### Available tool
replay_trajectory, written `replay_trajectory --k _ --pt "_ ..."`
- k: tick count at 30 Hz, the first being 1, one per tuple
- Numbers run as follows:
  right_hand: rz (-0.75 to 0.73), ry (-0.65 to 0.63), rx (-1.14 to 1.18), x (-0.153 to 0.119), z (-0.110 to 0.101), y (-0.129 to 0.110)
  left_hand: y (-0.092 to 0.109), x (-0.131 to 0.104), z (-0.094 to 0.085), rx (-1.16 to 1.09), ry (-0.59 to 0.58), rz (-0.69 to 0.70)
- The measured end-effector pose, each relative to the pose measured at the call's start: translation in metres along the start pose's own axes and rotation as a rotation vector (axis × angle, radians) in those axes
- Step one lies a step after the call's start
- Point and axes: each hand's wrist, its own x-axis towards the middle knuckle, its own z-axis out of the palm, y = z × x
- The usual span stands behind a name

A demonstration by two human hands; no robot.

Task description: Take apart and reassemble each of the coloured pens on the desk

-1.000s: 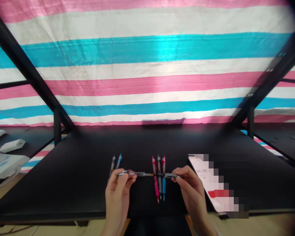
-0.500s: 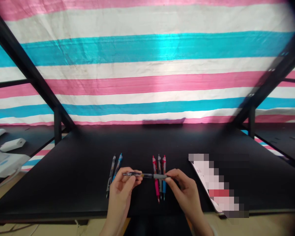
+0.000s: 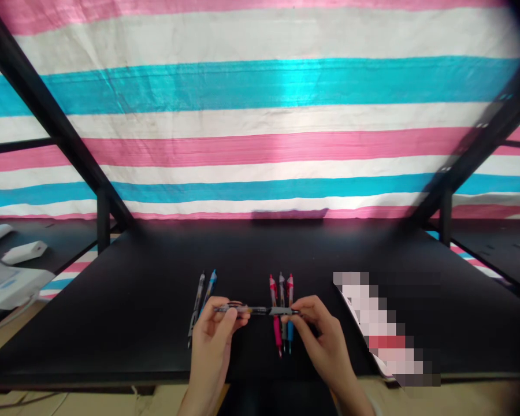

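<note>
A clear-barrelled pen with a grey grip point(image 3: 260, 311) is held level between my two hands. My left hand point(image 3: 219, 332) pinches its clip end, and my right hand point(image 3: 323, 329) pinches the tip end by the grey grip. Beneath the held pen, three pens lie side by side on the black table: one red and pink point(image 3: 277, 335), a grey one point(image 3: 282, 283) in the middle, and one with a red top and blue grip point(image 3: 290, 332). Beyond my left hand lie a grey and black pen point(image 3: 196, 303) and a blue pen point(image 3: 210, 287), both partly near my fingers.
The black table point(image 3: 242, 248) runs back to a striped sheet point(image 3: 260, 138). A pixelated pinkish flat object point(image 3: 372, 323) lies at the right. White devices point(image 3: 15, 286) stand on another surface at the far left. Black frame bars point(image 3: 65, 138) slant up on both sides.
The held pen has turned slightly about its length, so its clip shows more along the upper edge. My right fingers have shifted slightly at the tip end.
</note>
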Motion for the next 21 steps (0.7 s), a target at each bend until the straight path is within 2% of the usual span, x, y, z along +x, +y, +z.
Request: replay_trajectory --k 4,8,13,18,21 --pt "-0.022 -0.07 -0.059 0.0006 -0.0016 -0.0021 -0.0006 0.0008 0.0006 -0.009 0.012 -0.002" --pt "-0.029 0.0 -0.01 0.0008 0.0003 -0.0004 -0.0013 0.0014 0.001 -0.017 0.02 0.007" --pt "-0.027 -0.073 -0.06 0.0013 -0.0003 -0.0011 -0.0004 0.0003 0.001 -0.032 0.02 0.001" --pt "-0.057 0.011 -0.069 0.0004 0.0017 0.001 0.0 0.0 0.0009 -0.041 0.019 0.001" --pt "-0.085 -0.019 -0.131 0.0003 0.0014 0.0005 -0.0001 0.0003 0.0009 -0.045 0.012 0.006"
